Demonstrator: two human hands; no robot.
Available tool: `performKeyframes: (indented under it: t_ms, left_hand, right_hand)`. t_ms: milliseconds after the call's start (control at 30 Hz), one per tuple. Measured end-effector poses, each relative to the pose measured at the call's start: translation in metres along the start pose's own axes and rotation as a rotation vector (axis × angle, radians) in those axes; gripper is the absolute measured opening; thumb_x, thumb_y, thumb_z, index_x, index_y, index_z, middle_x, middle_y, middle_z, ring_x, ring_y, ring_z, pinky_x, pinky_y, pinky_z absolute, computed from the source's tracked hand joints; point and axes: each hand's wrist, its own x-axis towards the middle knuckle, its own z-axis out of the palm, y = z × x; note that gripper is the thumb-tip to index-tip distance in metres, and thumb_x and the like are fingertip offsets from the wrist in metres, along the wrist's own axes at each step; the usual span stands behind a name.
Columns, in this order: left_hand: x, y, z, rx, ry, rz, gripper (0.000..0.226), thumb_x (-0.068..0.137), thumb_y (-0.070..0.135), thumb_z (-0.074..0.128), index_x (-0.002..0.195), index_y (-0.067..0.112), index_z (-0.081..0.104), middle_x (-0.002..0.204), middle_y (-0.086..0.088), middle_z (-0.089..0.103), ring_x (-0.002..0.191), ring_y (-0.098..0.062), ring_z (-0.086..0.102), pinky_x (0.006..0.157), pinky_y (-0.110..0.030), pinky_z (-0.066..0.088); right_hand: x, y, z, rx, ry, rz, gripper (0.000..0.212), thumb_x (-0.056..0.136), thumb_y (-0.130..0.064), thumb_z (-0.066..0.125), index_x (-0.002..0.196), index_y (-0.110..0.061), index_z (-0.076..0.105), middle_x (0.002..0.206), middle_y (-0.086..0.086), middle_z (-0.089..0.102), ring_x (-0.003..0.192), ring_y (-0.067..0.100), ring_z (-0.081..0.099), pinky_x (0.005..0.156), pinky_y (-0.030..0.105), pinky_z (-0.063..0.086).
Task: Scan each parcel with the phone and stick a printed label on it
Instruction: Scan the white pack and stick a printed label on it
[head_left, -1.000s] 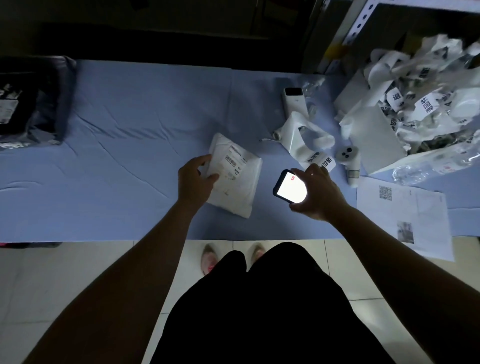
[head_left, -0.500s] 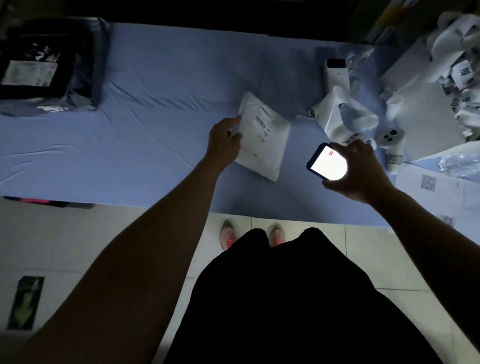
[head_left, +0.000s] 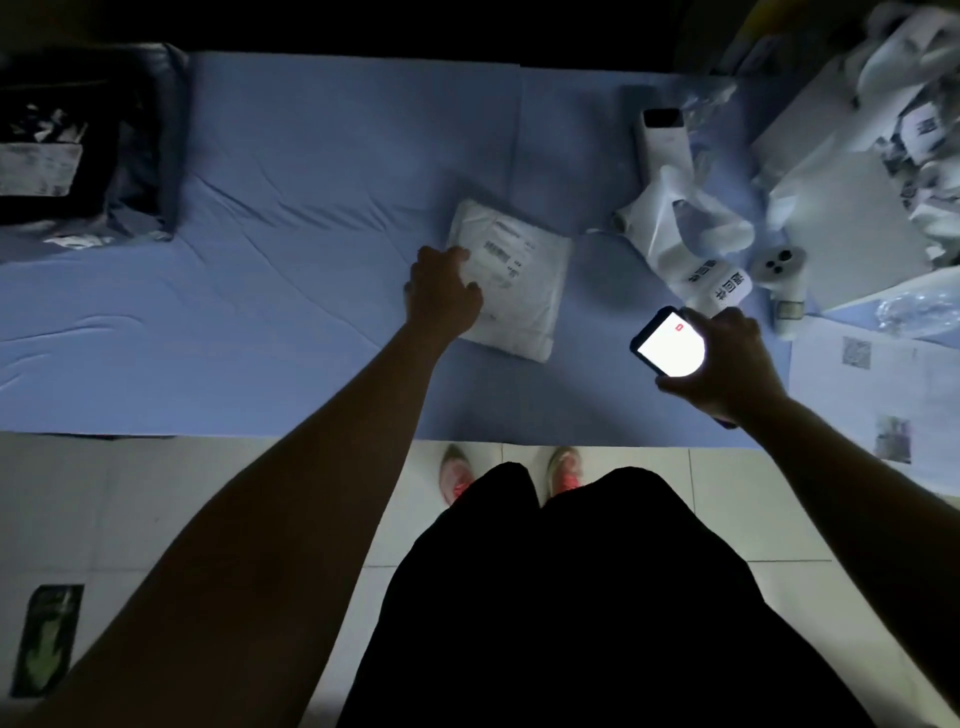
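A white soft parcel (head_left: 519, 291) with a printed shipping label lies on the blue-covered table (head_left: 311, 208). My left hand (head_left: 441, 296) grips its left edge, fingers curled over it. My right hand (head_left: 727, 364) holds a phone (head_left: 667, 348) with a bright white screen, to the right of the parcel and above the table's front part. A white label printer (head_left: 665, 140) stands behind, with a strip of printed labels (head_left: 711, 270) curling out toward the phone.
A dark parcel (head_left: 78, 150) with a white label sits at the table's far left. A box heaped with white label scraps (head_left: 872, 171) fills the right. A white handheld device (head_left: 779, 270) and paper sheets (head_left: 878, 395) lie at right. Tiled floor below.
The view has shifted, and my right hand with the phone now sits farther right of the parcel. My left hand stays on the parcel's left edge.
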Motion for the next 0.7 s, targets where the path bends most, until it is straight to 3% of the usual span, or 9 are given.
performKeyframes:
  t_ms: [100, 233, 333, 433, 500, 600, 700]
  left_hand:
    - [-0.001, 0.023, 0.017, 0.189, 0.031, -0.01, 0.043, 0.089, 0.02, 0.061, 0.133, 0.018, 0.059, 0.137, -0.016, 0.048, 0.126, -0.036, 0.047, 0.105, -0.044, 0.039]
    - [-0.004, 0.08, 0.05, -0.006, -0.095, 0.169, 0.038, 0.087, 0.016, 0.066, 0.126, 0.013, 0.065, 0.124, -0.011, 0.065, 0.115, -0.031, 0.061, 0.097, -0.034, 0.048]
    - [-0.005, 0.129, 0.083, -0.063, -0.173, 0.224, 0.05, 0.087, 0.021, 0.069, 0.135, 0.015, 0.058, 0.123, -0.011, 0.065, 0.112, -0.028, 0.062, 0.093, -0.032, 0.048]
    - [0.001, 0.166, 0.12, -0.196, -0.209, 0.03, 0.065, 0.085, 0.04, 0.074, 0.139, 0.012, 0.052, 0.131, -0.01, 0.062, 0.122, -0.027, 0.058, 0.092, -0.029, 0.046]
    - [0.002, 0.188, 0.142, -0.328, -0.238, -0.113, 0.071, 0.078, 0.051, 0.078, 0.133, 0.012, 0.057, 0.118, 0.0, 0.067, 0.119, -0.024, 0.061, 0.081, -0.019, 0.045]
    - [0.001, 0.22, 0.174, -0.568, -0.305, -0.26, 0.058, 0.069, 0.053, 0.083, 0.112, 0.016, 0.069, 0.098, 0.007, 0.072, 0.095, -0.017, 0.069, 0.064, -0.017, 0.049]
    - [0.0, 0.25, 0.187, -0.935, -0.358, -0.601, 0.048, 0.073, 0.042, 0.086, 0.107, 0.014, 0.067, 0.092, -0.002, 0.071, 0.076, -0.016, 0.064, 0.043, -0.018, 0.047]
  right_hand:
    - [0.004, 0.024, 0.009, -0.006, -0.078, 0.034, 0.098, 0.069, -0.04, 0.092, 0.151, -0.016, 0.044, 0.125, 0.022, 0.051, 0.119, 0.038, 0.044, 0.098, 0.049, 0.048]
    - [0.018, 0.062, 0.016, 0.014, -0.12, 0.074, 0.099, 0.07, -0.043, 0.09, 0.153, -0.017, 0.042, 0.124, 0.021, 0.05, 0.121, 0.038, 0.044, 0.098, 0.05, 0.048]
    - [0.029, 0.086, 0.019, 0.054, -0.138, 0.082, 0.099, 0.07, -0.043, 0.09, 0.153, -0.019, 0.04, 0.126, 0.02, 0.048, 0.124, 0.039, 0.043, 0.099, 0.052, 0.048]
    - [0.036, 0.101, 0.023, 0.082, -0.131, 0.049, 0.096, 0.071, -0.049, 0.087, 0.151, -0.025, 0.04, 0.125, 0.017, 0.049, 0.123, 0.037, 0.046, 0.097, 0.05, 0.049]
    - [0.041, 0.109, 0.023, 0.065, -0.13, 0.019, 0.093, 0.07, -0.057, 0.084, 0.148, -0.027, 0.042, 0.124, 0.014, 0.052, 0.12, 0.036, 0.05, 0.094, 0.048, 0.048]
    - [0.044, 0.117, 0.021, 0.121, -0.038, 0.026, 0.087, 0.071, -0.064, 0.08, 0.142, -0.023, 0.052, 0.129, 0.013, 0.057, 0.123, 0.034, 0.052, 0.095, 0.046, 0.048]
    - [0.053, 0.12, 0.012, 0.401, 0.142, 0.007, 0.074, 0.081, -0.048, 0.081, 0.145, -0.021, 0.052, 0.137, 0.01, 0.056, 0.127, 0.031, 0.051, 0.098, 0.044, 0.047]
